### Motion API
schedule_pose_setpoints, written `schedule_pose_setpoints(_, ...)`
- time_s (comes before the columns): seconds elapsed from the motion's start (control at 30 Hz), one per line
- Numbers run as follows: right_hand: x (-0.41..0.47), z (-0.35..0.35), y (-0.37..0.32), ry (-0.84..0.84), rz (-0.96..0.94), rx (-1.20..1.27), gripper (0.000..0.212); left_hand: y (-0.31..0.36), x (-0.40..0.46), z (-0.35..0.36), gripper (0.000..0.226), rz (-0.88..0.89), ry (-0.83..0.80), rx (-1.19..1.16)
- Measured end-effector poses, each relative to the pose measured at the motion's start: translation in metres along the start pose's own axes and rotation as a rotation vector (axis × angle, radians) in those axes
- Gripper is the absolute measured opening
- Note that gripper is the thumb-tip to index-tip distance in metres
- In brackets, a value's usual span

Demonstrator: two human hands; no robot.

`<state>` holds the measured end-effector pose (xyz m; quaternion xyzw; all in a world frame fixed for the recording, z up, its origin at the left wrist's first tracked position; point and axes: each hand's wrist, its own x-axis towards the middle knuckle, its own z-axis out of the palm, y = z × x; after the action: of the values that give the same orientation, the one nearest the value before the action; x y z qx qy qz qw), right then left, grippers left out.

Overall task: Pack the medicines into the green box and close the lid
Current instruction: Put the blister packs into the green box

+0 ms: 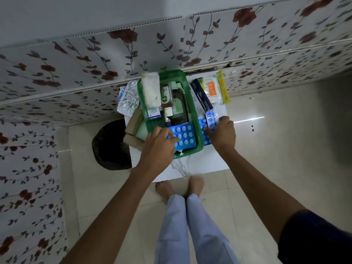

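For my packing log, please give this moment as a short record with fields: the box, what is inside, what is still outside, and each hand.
box: green plastic box, open, on a white table
inside: dark brown bottles, small white-capped bottle, blue tablet blister sheet
outside left: silver foil strips, tan cartons
outside right: dark blue carton, cotton bud packet, blue blister strips
left hand: on the blue sheet in the box
right hand: on the blister strips outside the box
lid: not identifiable
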<state>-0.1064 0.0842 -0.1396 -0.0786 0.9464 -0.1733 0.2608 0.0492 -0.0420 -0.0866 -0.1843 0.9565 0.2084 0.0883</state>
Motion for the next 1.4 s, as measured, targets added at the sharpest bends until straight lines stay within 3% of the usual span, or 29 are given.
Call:
schedule_pose_setpoints(0.27, 0.004, -0.001, -0.009, -0.145, 0.170, 0.109, 0.059, 0.013, 0.015, 0.005, 0.030, -0.113, -0.139, 0.155)
schedule_pose_setpoints(0.4, 0.004, 0.000, -0.009, -0.171, 0.188, 0.111, 0.062, 0.009, 0.015, 0.000, 0.034, -0.109, -0.146, 0.014)
schedule_pose_setpoints(0.53, 0.002, -0.007, 0.001, -0.170, 0.179, 0.141, 0.043, 0.009, 0.016, -0.005, 0.029, -0.201, -0.015, -0.311)
schedule_pose_setpoints(0.67, -0.001, -0.012, 0.007, -0.274, 0.152, 0.203, 0.039, 0.014, 0.019, -0.010, 0.023, -0.262, 0.044, -0.518)
schedule_pose_setpoints(0.87, -0.007, -0.009, 0.000, -0.196, 0.214, 0.228, 0.037, 0.021, 0.022, -0.008, 0.022, -0.287, 0.053, -0.540)
schedule_pose_setpoints(1.03, -0.007, -0.010, 0.000, -0.233, 0.265, 0.265, 0.037, 0.022, 0.020, -0.010, 0.022, -0.331, 0.070, -0.621)
schedule_pose_setpoints(1.23, -0.017, -0.009, 0.002, -0.252, 0.241, 0.283, 0.021, 0.025, 0.022, -0.010, 0.023, -0.380, 0.062, -0.695)
schedule_pose_setpoints(1.4, -0.020, -0.008, 0.001, -0.244, 0.302, 0.414, 0.037, 0.027, 0.022, 0.000, 0.026, -0.389, -0.016, -0.683)
